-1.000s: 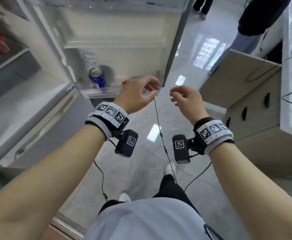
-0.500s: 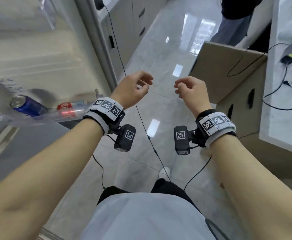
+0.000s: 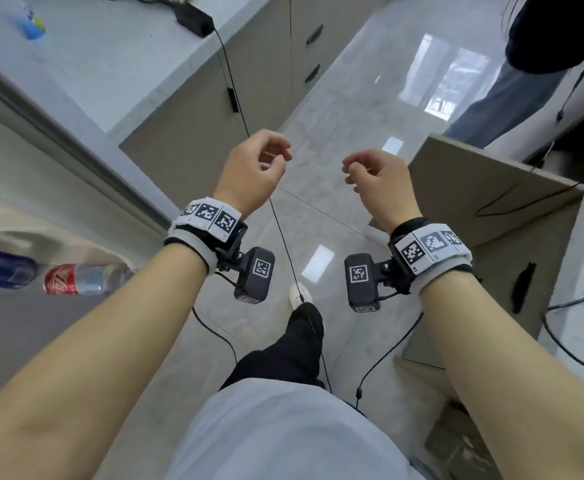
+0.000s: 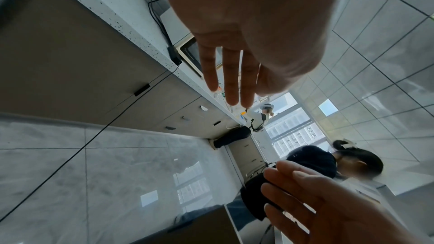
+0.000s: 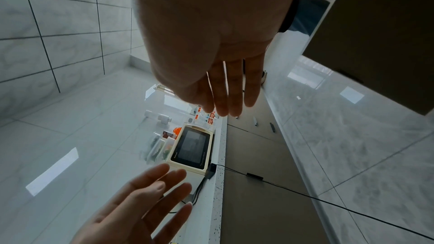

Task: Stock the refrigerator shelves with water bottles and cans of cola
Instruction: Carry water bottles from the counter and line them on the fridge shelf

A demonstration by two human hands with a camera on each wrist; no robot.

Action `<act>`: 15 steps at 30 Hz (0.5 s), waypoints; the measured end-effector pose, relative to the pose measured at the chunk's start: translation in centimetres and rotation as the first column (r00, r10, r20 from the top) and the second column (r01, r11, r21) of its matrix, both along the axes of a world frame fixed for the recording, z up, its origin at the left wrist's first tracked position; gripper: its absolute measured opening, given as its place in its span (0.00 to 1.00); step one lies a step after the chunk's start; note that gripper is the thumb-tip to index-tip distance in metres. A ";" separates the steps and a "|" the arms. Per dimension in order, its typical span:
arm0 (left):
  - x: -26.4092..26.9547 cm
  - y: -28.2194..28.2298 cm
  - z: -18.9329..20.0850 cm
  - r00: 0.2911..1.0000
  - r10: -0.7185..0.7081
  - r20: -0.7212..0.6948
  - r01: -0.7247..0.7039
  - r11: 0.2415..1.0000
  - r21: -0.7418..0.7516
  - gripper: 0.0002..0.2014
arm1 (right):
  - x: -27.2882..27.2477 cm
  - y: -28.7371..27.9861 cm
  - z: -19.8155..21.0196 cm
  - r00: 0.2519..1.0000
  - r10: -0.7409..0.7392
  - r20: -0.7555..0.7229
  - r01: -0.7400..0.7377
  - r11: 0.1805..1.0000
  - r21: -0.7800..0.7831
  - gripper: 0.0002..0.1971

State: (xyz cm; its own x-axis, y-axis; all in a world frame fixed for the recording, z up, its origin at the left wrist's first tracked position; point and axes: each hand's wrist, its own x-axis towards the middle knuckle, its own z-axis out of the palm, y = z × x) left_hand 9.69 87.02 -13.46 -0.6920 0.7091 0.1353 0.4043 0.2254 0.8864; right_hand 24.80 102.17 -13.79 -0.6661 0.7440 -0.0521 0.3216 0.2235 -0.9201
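A red cola can (image 3: 60,279) and a water bottle (image 3: 105,278) are sitting blurry at the far left edge, next to a blue can (image 3: 1,267), well left of the hands. Left hand (image 3: 254,169) and right hand (image 3: 378,180) are hanging over the tiled floor (image 3: 335,109), fingers loose, relaxed, holding nothing.
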 end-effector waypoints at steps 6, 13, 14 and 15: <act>-7.1 8.6 -2.1 0.993 0.105 0.047 -0.105 0.994 -0.005 0.11 | -7.4 8.9 -0.9 0.988 0.102 0.113 -0.106 0.994 0.028 0.11; -14.7 13.9 -0.1 0.973 0.226 0.039 -0.225 0.974 -0.031 0.11 | -17.5 16.2 0.9 0.974 0.208 0.095 -0.208 0.978 -0.002 0.11; -15.8 14.3 0.2 0.969 0.246 0.031 -0.245 0.969 -0.033 0.11 | -19.1 16.9 1.1 0.968 0.235 0.090 -0.237 0.972 0.006 0.12; -16.9 14.6 0.4 0.962 0.273 0.027 -0.272 0.962 -0.033 0.11 | -20.8 17.5 1.2 0.961 0.264 0.085 -0.265 0.964 0.004 0.11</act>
State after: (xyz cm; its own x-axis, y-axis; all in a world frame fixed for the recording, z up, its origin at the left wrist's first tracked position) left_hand -7.25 101.64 -13.05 -0.8629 0.4967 0.0935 0.2969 0.3485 0.8890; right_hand 4.04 119.64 -12.63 -0.8332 0.5427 -0.1059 0.3244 0.3246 -0.8885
